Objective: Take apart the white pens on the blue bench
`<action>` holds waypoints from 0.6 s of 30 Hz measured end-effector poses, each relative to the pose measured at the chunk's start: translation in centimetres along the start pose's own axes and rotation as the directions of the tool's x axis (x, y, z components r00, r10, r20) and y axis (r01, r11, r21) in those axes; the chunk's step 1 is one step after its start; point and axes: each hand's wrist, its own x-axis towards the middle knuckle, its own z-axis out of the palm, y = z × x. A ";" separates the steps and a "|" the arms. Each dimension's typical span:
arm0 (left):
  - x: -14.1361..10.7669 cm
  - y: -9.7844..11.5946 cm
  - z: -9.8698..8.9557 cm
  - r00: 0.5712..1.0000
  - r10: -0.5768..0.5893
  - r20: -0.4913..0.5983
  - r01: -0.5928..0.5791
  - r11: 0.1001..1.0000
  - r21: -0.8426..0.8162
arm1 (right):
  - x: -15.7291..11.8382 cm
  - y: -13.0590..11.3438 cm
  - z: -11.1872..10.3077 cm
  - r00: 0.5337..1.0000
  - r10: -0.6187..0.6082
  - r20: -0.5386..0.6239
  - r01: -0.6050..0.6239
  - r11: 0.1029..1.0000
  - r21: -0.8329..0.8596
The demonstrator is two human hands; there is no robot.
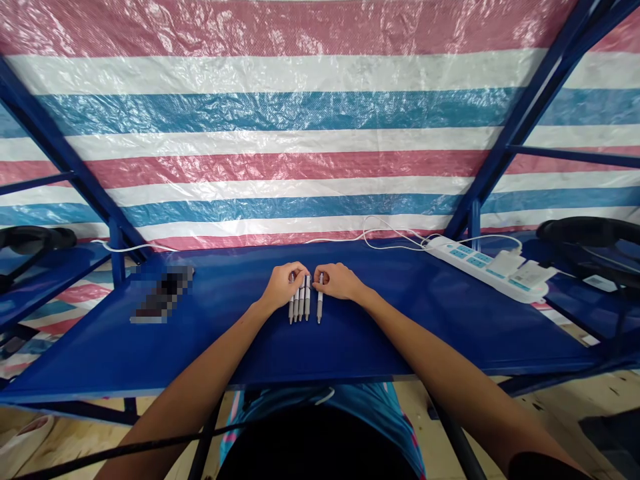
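Well, at the left of the smooth, glossy blue table top point(215, 320) lies a pixelated object point(161, 295), too blurred to name. Moving right, the left hand point(284, 285) sits with its fingers point(299, 275) close together, curled over the far ends of four slim retractable pens point(300, 305). These lie parallel and nearly touching, their grey barrels and tapered tips pointing toward the person, while the fingers hide their upper ends. Just beside them, across a narrow gap, a fifth pen point(319, 305) lies alone, matching the others in shape and colour. The right hand point(340, 281) reaches it from the right, its fingers point(325, 277) together and resting on the pen's far end, though whether either hand is actually gripping cannot be told. So, as things lie, four pens form a tight group and one stands apart; no pen is lifted clear of the table. Farther right, a white plastic power strip point(480, 267) lies at an angle with two white plug adapters point(515, 269) seated in it, and its thin white cable point(385, 233) loops along the far edge, in front of a crinkled tarpaulin point(320, 113) striped red, white and blue.
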 end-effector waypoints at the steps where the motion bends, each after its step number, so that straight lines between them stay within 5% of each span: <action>1: 0.0 0.0 0.0 1.000 -0.001 0.002 0.001 1.000 -0.003 | 0.0 0.0 0.0 1.000 -0.004 -0.001 0.004 1.000 0.000; 11: -0.1 0.2 0.0 1.000 0.001 -0.008 -0.001 1.000 -0.031 | -0.2 0.4 0.1 0.999 -0.040 -0.019 0.039 0.999 -0.036; 18: -0.1 0.1 0.0 1.000 0.007 -0.002 -0.007 0.999 -0.036 | -0.6 0.0 0.0 0.998 0.055 -0.012 -0.056 0.995 -0.079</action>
